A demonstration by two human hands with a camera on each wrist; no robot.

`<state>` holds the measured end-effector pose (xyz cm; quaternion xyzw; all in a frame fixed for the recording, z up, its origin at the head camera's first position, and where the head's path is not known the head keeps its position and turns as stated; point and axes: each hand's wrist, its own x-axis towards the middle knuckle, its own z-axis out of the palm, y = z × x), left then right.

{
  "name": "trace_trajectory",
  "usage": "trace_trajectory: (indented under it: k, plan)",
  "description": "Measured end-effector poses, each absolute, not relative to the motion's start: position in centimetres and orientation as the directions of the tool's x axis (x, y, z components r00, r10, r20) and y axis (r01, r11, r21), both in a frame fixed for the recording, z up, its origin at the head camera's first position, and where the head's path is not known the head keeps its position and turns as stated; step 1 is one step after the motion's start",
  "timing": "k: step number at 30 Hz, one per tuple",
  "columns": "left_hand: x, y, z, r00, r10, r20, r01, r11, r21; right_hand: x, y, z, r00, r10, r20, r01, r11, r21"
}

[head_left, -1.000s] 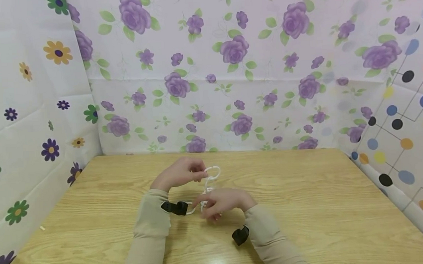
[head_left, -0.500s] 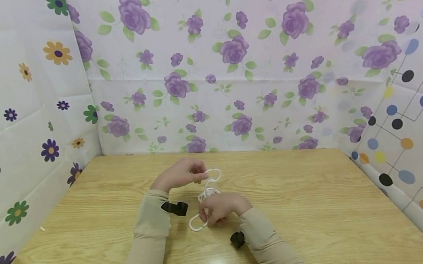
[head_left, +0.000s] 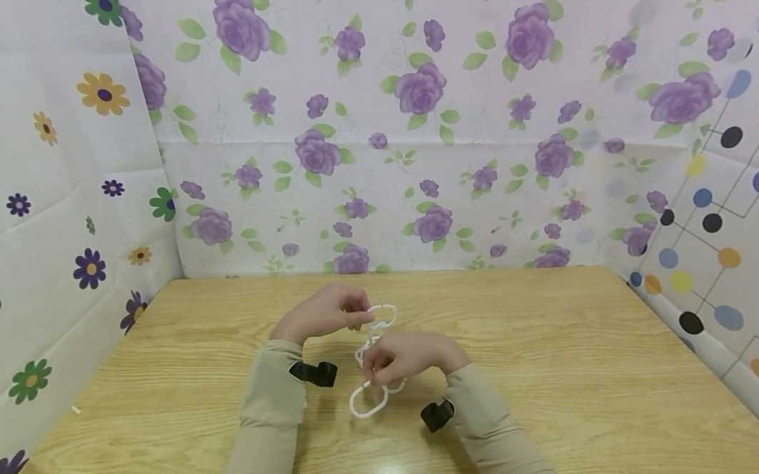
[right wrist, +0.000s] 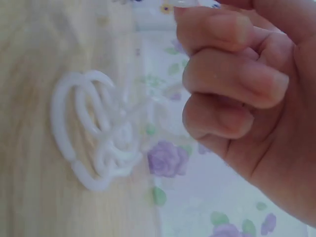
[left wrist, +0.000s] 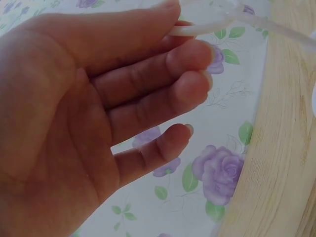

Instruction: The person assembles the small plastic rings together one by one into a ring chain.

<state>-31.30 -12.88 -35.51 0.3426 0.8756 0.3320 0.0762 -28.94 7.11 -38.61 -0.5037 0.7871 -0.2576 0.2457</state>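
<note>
Wood table w/ white ring chain.

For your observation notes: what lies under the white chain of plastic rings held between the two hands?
Under the white chain, bare wooden table shows; its lowest rings hang close to it. The right hand covers the middle links and the table beneath them.

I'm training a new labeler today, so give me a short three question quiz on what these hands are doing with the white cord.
1. True or false: the left hand pinches the white cord.
2. Which hand is closer to the camera wearer?
3. The cord's lower loop hangs over: A) the floral wall, B) the wooden table, C) a sleeve.

Key: 1 true. 2 the right hand. 3 B.
</note>
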Motion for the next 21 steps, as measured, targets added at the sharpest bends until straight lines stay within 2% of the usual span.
trace_trajectory:
  k: [12,21]
  plan:
    - [-31.3,-12.6,-35.5,-0.747,0.661,0.063,0.543,0.553,0.632,-29.6,10.0,-37.3,-0.522,-0.853,0.026,-0.538,0.305,-0.786]
    - [-31.2,-12.5,-35.3,-0.725,0.687,0.044,0.551,0.541,0.636,-30.1,11.5,-36.9,-0.684,-0.72,0.118,-0.51,0.356,-0.783]
